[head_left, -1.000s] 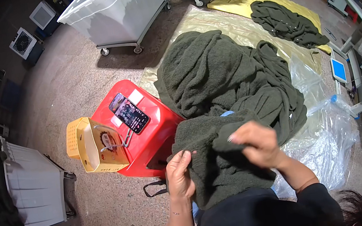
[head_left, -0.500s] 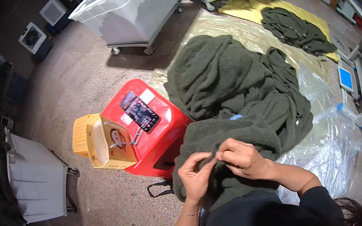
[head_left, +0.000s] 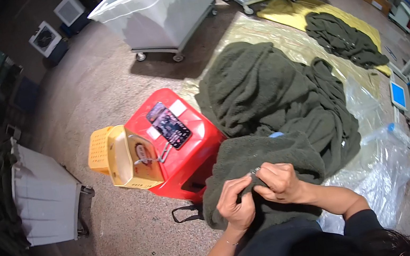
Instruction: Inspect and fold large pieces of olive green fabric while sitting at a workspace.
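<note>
Dark green fleece cloth [head_left: 265, 150] lies bunched over my lap. My left hand [head_left: 237, 204] is closed above it, thumb bent in against the curled fingers. Right beside it my right hand [head_left: 279, 182] is closed too, its fingertips nearly touching those of the left. Both appear to pinch a bit of the fleece between them. A small shiny pale thing [head_left: 255, 171] shows at the fingertips, too small to name. A large heap of the same fleece [head_left: 257, 85] spreads in front of me.
At front left stands a red stool [head_left: 199, 145] bearing a phone [head_left: 169, 125], with a yellow plastic basket [head_left: 140, 178] at its side. Grey wheeled bins [head_left: 161, 22] stand beyond and at the left [head_left: 44, 199]. Clear plastic sheeting [head_left: 379, 175] covers floor at right.
My hands have turned and their fingers curled in more tightly; a shiny pale bit now shows between them. The whole view has shifted slightly, so the surroundings appear farther right.
</note>
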Available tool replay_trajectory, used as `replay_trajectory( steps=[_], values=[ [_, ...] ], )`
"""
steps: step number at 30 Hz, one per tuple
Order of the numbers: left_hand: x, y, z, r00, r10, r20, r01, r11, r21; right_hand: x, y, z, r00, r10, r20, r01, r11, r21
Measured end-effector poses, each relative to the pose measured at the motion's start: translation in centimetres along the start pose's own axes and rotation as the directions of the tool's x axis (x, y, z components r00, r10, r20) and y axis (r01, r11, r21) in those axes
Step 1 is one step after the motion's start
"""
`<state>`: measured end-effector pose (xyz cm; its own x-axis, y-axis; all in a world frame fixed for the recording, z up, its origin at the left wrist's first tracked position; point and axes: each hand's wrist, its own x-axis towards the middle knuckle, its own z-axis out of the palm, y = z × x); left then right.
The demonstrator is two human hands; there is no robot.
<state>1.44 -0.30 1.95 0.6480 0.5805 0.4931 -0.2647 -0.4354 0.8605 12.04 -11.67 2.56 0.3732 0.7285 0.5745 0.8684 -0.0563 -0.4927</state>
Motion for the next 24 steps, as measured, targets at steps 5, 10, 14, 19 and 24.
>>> replay_trajectory(
  steps=[5,10,14,19,24],
  values=[
    [1.0,-0.4,-0.6,0.802,-0.563,0.200,0.562,0.596,-0.574,-0.3,0.4,1.4,0.965,0.005,-0.264,0.006,0.999,0.041],
    [2.7,-0.8,-2.6,0.723,-0.454,0.521,0.639,0.726,-0.254,-1.2,0.6,-0.4,0.990,-0.013,-0.141,0.032,0.990,0.136],
    [3.2,1.0,-6.0,0.377,-0.037,0.925,0.493,0.854,-0.166,-0.8,0.5,-3.1,0.665,-0.045,0.745,-0.459,0.762,0.456],
    [4.1,3.4,-4.5,0.445,-0.178,0.878,0.431,0.901,-0.036,-0.9,4.6,-2.8,0.588,-0.395,0.706,-0.210,0.769,0.604],
    [3.6,2.8,-5.8,0.797,-0.443,0.410,0.526,0.843,-0.110,16.1,17.0,-28.0,0.582,0.582,-0.568,-0.788,0.578,-0.215]
  ],
)
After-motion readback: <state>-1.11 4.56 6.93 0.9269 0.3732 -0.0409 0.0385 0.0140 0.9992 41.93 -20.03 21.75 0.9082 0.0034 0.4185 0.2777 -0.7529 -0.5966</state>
